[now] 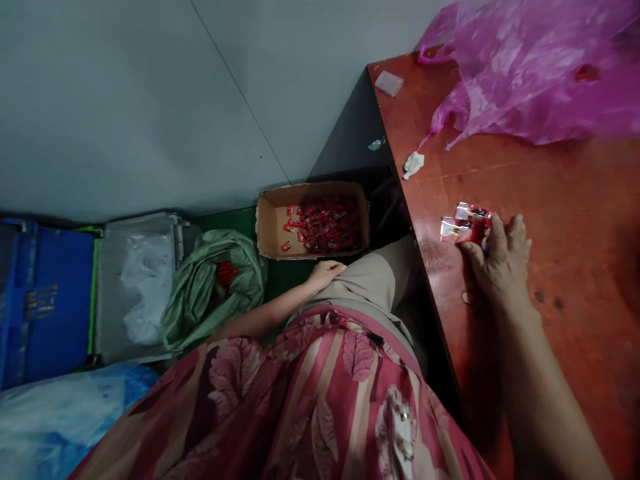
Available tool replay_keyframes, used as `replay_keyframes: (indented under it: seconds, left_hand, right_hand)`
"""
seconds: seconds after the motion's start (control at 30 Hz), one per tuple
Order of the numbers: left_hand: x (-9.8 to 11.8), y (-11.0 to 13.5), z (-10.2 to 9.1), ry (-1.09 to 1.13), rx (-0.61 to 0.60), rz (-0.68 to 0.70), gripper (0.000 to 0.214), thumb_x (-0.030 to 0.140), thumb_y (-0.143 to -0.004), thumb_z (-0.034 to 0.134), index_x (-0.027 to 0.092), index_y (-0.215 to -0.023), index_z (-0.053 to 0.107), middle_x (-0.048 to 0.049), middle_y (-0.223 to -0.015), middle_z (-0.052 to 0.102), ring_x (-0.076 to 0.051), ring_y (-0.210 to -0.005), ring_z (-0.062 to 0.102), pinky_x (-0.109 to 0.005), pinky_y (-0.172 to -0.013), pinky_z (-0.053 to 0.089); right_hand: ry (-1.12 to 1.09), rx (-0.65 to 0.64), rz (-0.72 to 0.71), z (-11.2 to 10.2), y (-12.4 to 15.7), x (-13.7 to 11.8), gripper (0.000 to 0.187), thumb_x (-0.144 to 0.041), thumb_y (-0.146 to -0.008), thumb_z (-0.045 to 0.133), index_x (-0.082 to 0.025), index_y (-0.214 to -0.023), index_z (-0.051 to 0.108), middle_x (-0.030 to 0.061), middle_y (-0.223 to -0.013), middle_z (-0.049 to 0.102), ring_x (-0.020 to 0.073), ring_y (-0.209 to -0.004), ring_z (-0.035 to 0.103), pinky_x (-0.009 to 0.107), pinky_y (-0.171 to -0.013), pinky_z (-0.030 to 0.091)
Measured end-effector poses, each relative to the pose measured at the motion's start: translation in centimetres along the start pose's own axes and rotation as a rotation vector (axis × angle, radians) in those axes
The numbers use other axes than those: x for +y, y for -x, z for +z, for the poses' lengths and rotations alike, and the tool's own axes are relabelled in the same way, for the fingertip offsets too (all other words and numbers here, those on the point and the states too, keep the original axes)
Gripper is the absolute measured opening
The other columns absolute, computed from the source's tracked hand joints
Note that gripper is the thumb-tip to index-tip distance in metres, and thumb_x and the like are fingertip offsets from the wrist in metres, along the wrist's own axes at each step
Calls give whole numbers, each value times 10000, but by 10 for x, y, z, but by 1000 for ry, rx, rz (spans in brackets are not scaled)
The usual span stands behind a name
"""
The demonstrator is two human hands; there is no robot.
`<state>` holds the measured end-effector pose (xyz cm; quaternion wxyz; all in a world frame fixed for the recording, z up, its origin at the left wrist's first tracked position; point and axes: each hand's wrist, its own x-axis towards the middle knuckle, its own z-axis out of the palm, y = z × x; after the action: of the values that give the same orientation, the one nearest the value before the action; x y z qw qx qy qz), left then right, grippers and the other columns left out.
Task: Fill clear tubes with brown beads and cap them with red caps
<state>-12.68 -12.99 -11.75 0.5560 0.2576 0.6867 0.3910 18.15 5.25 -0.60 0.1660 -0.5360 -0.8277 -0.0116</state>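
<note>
My right hand (505,263) is on the reddish-brown table, its thumb and index finger closed at the edges of a few small red packets (465,229) with clear, shiny ends. They lie flat and overlap side by side; their right ends are partly hidden by my fingers. My left hand (327,272) lies flat and relaxed on my thigh, holding nothing. Just beyond it, on the floor, stands an open cardboard box (263,230) with many similar small red pieces heaped mostly toward its right side.
A pink plastic bag (530,80) spreads over the table's far side, near a small clear case (389,83) and a crumpled white scrap (413,165). To my left are a green sack (193,300), a grey crate (110,287) and a blue crate (55,300).
</note>
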Motion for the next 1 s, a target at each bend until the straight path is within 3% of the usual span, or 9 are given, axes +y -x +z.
replay_keyframes:
  seconds: [0.2,0.37,0.53,0.63,0.83,0.9,1.0]
  left_hand:
    - [30,-6,-1,-89,8,183,219,327,-741,699,206,-917,746,-67,-1032,741,-244,-1017,650,-323,-962,443]
    - [91,-4,24,-69,21,471,301,327,-790,680,252,-1080,711,-63,-1177,697,-213,-1072,646,-307,-1016,438]
    - [132,7,49,-75,-134,655,225,315,-781,702,285,-1000,746,-53,-1104,727,-226,-1060,657,-333,-1025,450]
    - [131,15,58,-139,-167,679,208,333,-814,663,299,-1000,748,-47,-1063,743,-232,-997,686,-356,-971,496]
    - [106,34,68,-304,-233,679,209,370,-839,618,338,-998,750,-13,-1013,758,-237,-960,712,-358,-903,549]
    - [99,38,64,-357,-238,699,230,377,-849,601,347,-1027,743,-3,-1037,754,-234,-963,713,-350,-898,556]
    - [94,32,51,-401,-139,743,268,379,-857,576,362,-1084,719,9,-1113,733,-232,-1001,706,-344,-908,561]
  right_hand:
    - [-24,-106,4,-3,-20,-6,702,-555,-915,487,-133,-1469,397,239,-1545,301,366,-1447,255,588,-1135,195]
    - [-33,-181,-14,0,-46,-16,646,-551,-946,418,-211,-1492,357,174,-1569,292,317,-1462,252,591,-1150,158]
    - [-46,-208,-43,6,-91,-24,612,-505,-968,399,-194,-1493,365,164,-1576,281,301,-1472,231,550,-1174,127]
    - [-59,-207,-43,11,-123,-33,588,-472,-978,396,-175,-1485,377,171,-1576,275,302,-1474,221,545,-1176,110]
    - [-163,-185,47,7,-181,-51,576,-455,-989,378,-130,-1464,384,203,-1574,259,315,-1468,216,568,-1162,104]
    - [-178,-163,71,-2,-183,-51,560,-456,-1003,334,-143,-1465,378,181,-1573,277,286,-1466,234,552,-1163,140]
    - [-192,-99,80,-17,-154,-51,556,-448,-1016,296,-160,-1490,335,138,-1591,249,242,-1486,189,507,-1187,116]
